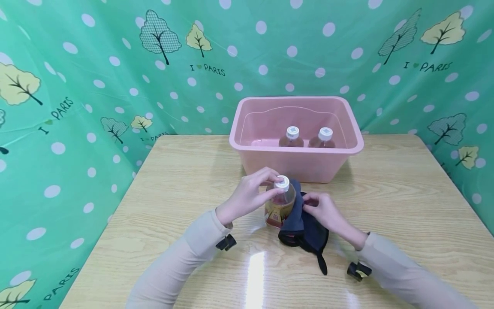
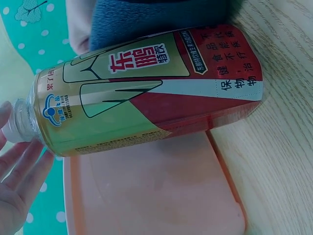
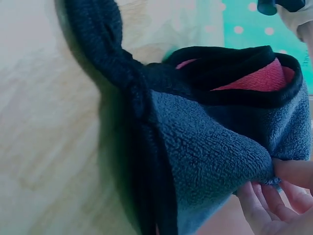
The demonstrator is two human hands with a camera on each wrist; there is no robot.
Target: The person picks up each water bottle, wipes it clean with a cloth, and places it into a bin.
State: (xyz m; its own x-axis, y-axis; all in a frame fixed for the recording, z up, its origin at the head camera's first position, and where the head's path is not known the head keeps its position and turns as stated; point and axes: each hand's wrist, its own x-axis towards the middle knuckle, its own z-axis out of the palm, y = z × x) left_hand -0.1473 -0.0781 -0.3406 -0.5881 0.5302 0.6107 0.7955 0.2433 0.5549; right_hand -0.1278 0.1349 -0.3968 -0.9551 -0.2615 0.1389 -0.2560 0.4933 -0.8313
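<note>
A drink bottle with a white cap and a gold and red label stands on the table before the pink bin. My left hand grips it by the cap and neck, thumb and fingers on either side. Against the bottle's right side lies a dark blue-grey towel, black-edged, with pink showing inside its folds in the right wrist view. My right hand pinches a fold of this towel. Part of the towel hangs loosely onto the table, ending in a black loop.
Behind the hands stands the pink bin, holding two more white-capped bottles, one bottle and another bottle beside it. A green patterned curtain hangs behind the wooden table.
</note>
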